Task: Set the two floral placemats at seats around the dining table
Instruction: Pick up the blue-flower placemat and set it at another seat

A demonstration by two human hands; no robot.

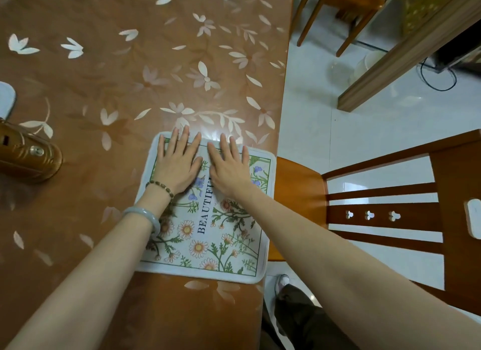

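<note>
While both palms lie flat, fingers spread, left hand (179, 164) and right hand (227, 168) press the floral placemat (208, 230) at the table (104, 89) edge by the chair (385, 209); looks thin, limp cloth, best lifted by corners.

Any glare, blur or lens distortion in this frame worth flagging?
Head view: bright glare on the glossy table cover just beyond the fingertips; wide-angle lens bends the forearms and chair near the edges; placemat print stays sharp and legible.
</note>
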